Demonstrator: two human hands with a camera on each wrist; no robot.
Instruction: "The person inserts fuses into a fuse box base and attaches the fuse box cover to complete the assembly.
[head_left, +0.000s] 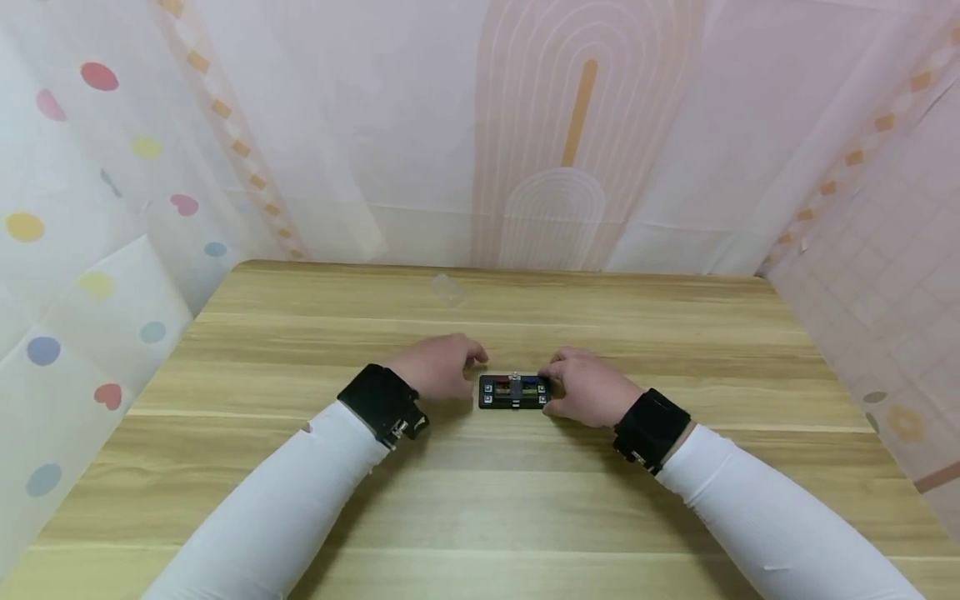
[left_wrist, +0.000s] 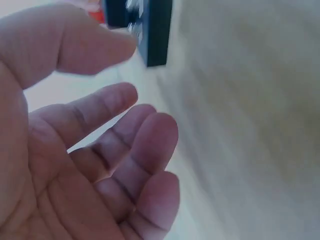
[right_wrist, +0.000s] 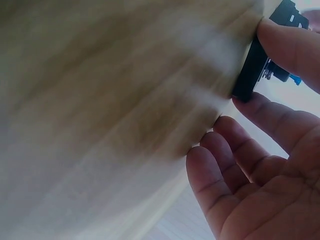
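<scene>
A small black box (head_left: 514, 391) with red, orange and blue inserts and a metal stud in its middle lies flat on the wooden table (head_left: 480, 508). My right hand (head_left: 553, 388) holds its right end; in the right wrist view the thumb (right_wrist: 290, 45) lies on the box (right_wrist: 252, 70) and the fingers (right_wrist: 250, 107) curl under its corner. Just left of the box my left hand (head_left: 471, 362) hovers with nothing in it. In the left wrist view its fingers (left_wrist: 150, 130) are relaxed and the thumb tip is close to the box (left_wrist: 152, 25).
A small clear plastic piece (head_left: 448, 288) lies near the table's far edge. Patterned cloth walls (head_left: 570, 150) close in the table on the left, back and right. Both wrists wear black straps over white sleeves.
</scene>
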